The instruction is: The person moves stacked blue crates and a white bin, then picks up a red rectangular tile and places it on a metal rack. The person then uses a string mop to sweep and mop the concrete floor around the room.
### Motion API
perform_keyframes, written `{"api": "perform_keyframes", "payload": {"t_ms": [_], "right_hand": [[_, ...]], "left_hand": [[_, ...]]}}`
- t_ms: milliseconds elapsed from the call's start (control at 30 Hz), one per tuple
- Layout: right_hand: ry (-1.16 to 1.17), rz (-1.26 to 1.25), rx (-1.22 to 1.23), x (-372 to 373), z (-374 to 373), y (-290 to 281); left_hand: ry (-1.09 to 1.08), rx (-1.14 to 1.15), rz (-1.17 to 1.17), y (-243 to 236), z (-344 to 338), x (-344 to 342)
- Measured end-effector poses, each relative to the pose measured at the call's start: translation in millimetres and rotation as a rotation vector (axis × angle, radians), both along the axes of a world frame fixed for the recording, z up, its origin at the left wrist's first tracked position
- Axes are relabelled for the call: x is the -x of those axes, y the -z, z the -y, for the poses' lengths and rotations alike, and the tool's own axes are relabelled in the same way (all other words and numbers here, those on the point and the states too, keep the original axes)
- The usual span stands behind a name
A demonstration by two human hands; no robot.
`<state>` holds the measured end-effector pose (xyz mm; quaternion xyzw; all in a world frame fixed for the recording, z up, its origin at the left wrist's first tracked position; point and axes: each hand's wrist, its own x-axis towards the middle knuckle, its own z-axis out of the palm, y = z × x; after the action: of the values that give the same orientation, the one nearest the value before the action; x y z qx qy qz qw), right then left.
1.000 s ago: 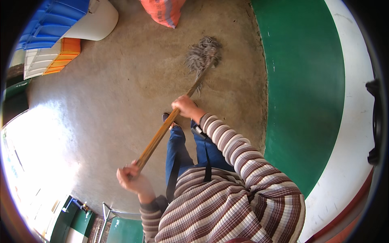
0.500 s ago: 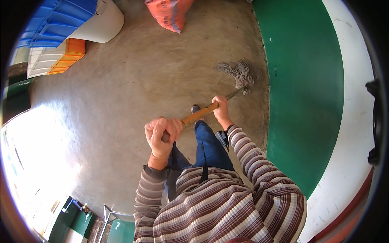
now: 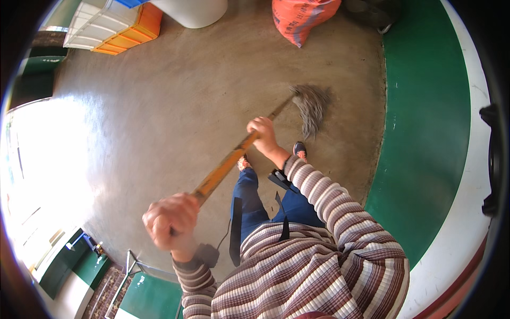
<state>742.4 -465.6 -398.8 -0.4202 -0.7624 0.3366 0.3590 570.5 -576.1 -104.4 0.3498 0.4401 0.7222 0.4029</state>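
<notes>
The fingers of the left hand were curled shut around the upper end of the mop handle, the fist blurred but plainly wrapped right round the wood. Further down, the fingers of the right hand were closed over the same handle about midway along it, knuckles up, the striped sleeve stretched out behind.

From those two grips the orange-brown handle ran slantwise away from the body toward the mop head, a grey bundle of strands lying on the concrete floor just ahead of the person's shoes and near the edge of the green painted band.

To my eye the handle looked stiff and light, smooth wood that could slip in a loose palm, so a full wrap of both hands, set well apart as they were, seemed the sound way to hold it: the top hand to steer, the lower one to press. The head looked soft and floppy, likely heavier if wet, and would drag rather than glide; nothing about it seemed fragile.

Beyond, an orange sack sat at the far side of the floor, with stacked white and orange crates and a white rounded container off to the left.
</notes>
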Motion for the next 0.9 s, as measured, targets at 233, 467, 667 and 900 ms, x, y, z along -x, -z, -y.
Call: {"api": "perform_keyframes", "payload": {"t_ms": [233, 467, 667, 900], "right_hand": [[-0.303, -0.047, 0.027, 181.6, 44.8, -1.2], [-0.567, 0.059, 0.144, 262.5, 103.5, -10.8], [-0.617, 0.219, 0.229, 246.8, 129.4, -21.8], [-0.401, 0.271, 0.247, 127.6, 161.6, -15.4]], "left_hand": [[-0.445, 0.079, -0.086, -17.9, 95.4, 86.7], [-0.671, 0.177, -0.291, -45.9, 137.6, 98.7], [-0.715, 0.230, -0.230, -57.0, 153.0, 115.5], [-0.537, 0.295, -0.032, -37.6, 154.1, 97.8]]}}
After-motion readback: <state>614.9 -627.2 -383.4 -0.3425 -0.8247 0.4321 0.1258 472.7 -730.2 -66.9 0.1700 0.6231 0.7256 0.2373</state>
